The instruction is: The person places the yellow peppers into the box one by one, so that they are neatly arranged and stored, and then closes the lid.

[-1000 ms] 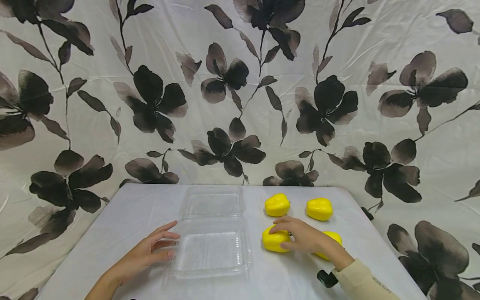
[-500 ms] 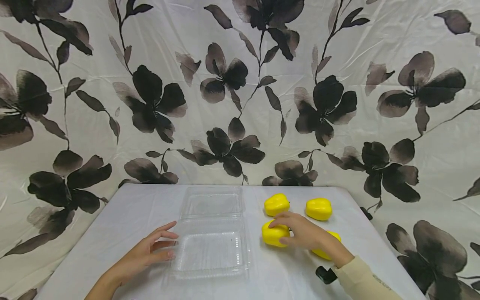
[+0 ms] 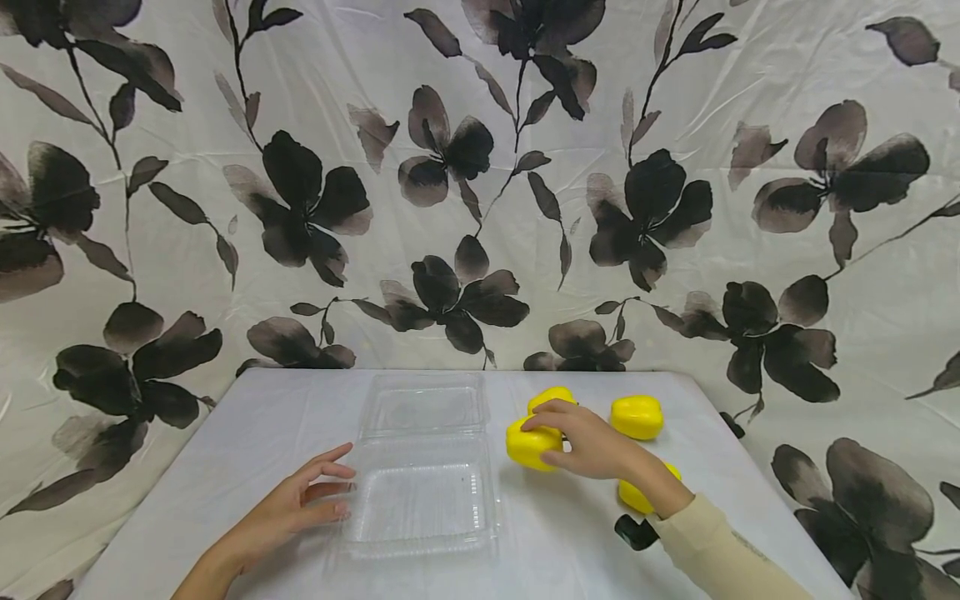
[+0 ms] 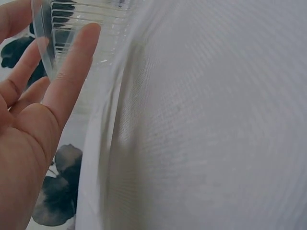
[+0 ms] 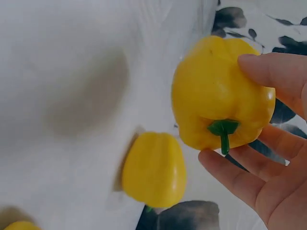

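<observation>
A yellow bell pepper (image 3: 528, 446) is gripped between the thumb and fingers of my right hand (image 3: 600, 446), held above the table. In the right wrist view, the pepper (image 5: 220, 91) shows its green stem, with the thumb on one side and fingers on the other. My left hand (image 3: 288, 508) is at the left edge of a clear plastic clamshell container (image 3: 420, 504), its fingers extended along the side. From the left wrist, the container's ribbed wall (image 4: 91, 14) appears beyond the fingers. The lid (image 3: 427, 408) is folded back, away from me.
Three other yellow peppers lie on the white table (image 3: 562, 558): one (image 3: 551, 397) partly behind the held pepper, one (image 3: 637, 417) at the back right, one (image 3: 636, 496) partly behind my right forearm. A black object (image 3: 636, 532) is at the right sleeve. Floral cloth (image 3: 465, 208) hangs behind.
My right hand has lifted the gripped pepper off the table and carried it up and slightly left, now overlapping the back pepper. The left hand and container have stayed in place.
</observation>
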`<state>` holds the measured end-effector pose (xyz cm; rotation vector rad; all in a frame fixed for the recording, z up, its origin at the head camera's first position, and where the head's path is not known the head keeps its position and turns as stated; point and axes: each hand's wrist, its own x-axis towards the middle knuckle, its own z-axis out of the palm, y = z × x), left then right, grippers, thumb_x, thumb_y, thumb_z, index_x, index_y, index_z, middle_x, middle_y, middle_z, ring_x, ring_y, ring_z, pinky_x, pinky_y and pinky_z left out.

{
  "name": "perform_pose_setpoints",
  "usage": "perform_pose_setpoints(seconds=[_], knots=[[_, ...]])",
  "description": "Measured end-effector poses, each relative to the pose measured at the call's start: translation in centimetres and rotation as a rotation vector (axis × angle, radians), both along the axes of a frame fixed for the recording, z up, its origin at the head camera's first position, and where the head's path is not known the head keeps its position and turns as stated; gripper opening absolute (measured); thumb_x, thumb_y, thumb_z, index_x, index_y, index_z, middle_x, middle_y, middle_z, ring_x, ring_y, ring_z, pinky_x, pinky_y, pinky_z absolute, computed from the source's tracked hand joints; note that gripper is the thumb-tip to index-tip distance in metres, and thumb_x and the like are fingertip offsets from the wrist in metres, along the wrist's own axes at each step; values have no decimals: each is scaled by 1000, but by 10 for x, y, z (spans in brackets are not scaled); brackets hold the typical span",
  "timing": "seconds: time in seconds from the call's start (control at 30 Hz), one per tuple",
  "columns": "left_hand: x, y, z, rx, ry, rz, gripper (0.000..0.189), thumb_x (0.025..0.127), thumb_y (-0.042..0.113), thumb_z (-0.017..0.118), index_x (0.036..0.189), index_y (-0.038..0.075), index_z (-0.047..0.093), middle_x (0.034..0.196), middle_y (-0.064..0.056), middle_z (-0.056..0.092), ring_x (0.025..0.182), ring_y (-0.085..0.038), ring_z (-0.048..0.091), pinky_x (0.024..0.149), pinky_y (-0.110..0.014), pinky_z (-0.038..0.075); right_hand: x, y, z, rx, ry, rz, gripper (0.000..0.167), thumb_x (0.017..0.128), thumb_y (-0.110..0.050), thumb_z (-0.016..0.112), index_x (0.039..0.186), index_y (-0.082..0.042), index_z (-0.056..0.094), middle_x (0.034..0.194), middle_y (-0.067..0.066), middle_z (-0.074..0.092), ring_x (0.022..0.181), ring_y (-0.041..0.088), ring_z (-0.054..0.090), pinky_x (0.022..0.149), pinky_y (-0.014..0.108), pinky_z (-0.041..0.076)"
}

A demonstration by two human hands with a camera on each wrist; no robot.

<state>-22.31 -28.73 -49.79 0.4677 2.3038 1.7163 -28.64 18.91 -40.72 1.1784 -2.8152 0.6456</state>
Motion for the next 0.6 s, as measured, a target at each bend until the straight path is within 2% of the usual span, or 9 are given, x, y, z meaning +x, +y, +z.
perform_pose_setpoints(seconds=[0.37,0.6], knots=[[0,0,0,7,-1,-3,44,101,11,72,140,-2,55,177,-13,13,144,-49,46,96,-28,58,-3,-38,17,-32,-17,4,41,96,-15,77,136,-15,70,148,11,60,136,33,54,112,55,48],[0,0,0,11,-4,-5,44,101,11,72,140,-1,55,178,-13,12,145,-51,45,96,-27,58,-6,-62,19,-39,-20,35,41,96,-15,78,136,-17,71,148,10,60,137,33,53,113,54,47]])
